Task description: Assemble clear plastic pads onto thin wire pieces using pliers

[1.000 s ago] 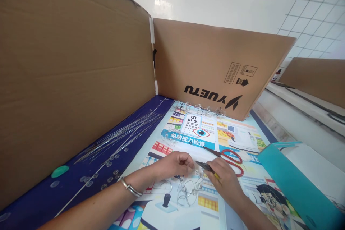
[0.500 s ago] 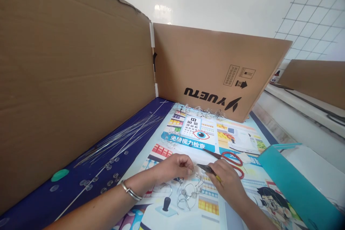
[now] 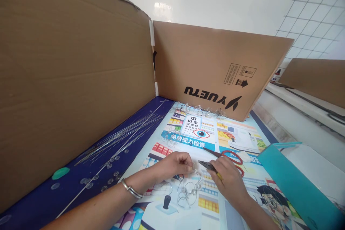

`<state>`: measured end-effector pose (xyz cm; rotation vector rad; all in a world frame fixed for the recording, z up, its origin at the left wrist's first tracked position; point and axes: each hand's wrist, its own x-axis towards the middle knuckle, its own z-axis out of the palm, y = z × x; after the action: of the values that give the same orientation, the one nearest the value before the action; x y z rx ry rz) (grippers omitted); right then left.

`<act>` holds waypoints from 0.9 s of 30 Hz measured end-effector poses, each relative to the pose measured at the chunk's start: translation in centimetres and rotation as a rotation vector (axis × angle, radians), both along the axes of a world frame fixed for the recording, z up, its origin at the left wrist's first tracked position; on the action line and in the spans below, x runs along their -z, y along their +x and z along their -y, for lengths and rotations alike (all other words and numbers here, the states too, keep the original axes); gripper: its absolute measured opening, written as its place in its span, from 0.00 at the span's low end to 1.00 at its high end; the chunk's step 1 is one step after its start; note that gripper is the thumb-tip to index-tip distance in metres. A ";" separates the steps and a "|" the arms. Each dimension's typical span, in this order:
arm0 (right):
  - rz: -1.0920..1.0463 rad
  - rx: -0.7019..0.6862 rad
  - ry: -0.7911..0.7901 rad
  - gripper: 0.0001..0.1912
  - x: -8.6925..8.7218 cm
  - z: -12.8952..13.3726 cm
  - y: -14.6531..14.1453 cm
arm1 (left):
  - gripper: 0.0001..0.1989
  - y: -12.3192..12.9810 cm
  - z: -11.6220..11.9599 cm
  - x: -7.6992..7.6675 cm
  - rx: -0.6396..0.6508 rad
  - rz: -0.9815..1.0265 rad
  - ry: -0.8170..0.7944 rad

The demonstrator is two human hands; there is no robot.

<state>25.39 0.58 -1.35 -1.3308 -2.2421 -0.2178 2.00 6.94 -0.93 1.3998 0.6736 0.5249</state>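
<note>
My left hand (image 3: 179, 163), with a silver bangle on the wrist, pinches thin wire strung with clear beads. That beaded wire (image 3: 190, 190) hangs in loose loops below the fingers, over the printed sheet. My right hand (image 3: 226, 172) is wrapped round a pair of pliers (image 3: 207, 165) with dark jaws and a bit of yellow on the handle. The jaws point left toward my left fingertips, a small gap apart from them. Just beyond my right hand lie red-handled scissors (image 3: 231, 156), partly covered by it.
Straight wires (image 3: 124, 134) and several clear beads (image 3: 109, 165) lie on the blue surface at left, by a green lump (image 3: 60, 173). Cardboard panels (image 3: 210, 64) stand left and behind. More beaded wire pieces (image 3: 199, 110) sit at the back. A teal folder (image 3: 299, 187) lies at right.
The pliers' jaws appear slightly more parted and a little farther from my left fingertips. My left hand has shifted slightly; it still pinches the beaded wire.
</note>
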 end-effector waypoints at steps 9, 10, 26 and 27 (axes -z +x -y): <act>0.066 -0.036 0.027 0.10 -0.6 0.7 -0.5 | 0.10 0.1 0.1 0.2 -0.014 0.070 -0.008; 0.096 -0.039 0.038 0.11 -0.7 0.8 -0.6 | 0.10 0.1 0.1 0.2 -0.019 0.069 -0.006; 0.315 0.021 0.155 0.12 -1.2 1.1 -1.3 | 0.09 0.0 -0.2 0.6 -0.064 0.019 0.062; 0.324 0.023 0.154 0.12 -1.1 1.1 -1.2 | 0.08 0.0 -0.2 0.6 -0.063 0.018 0.083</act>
<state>24.17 -0.51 -0.23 -1.3147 -2.4135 -0.6420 1.97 7.16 -1.58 1.4536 0.6893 0.6206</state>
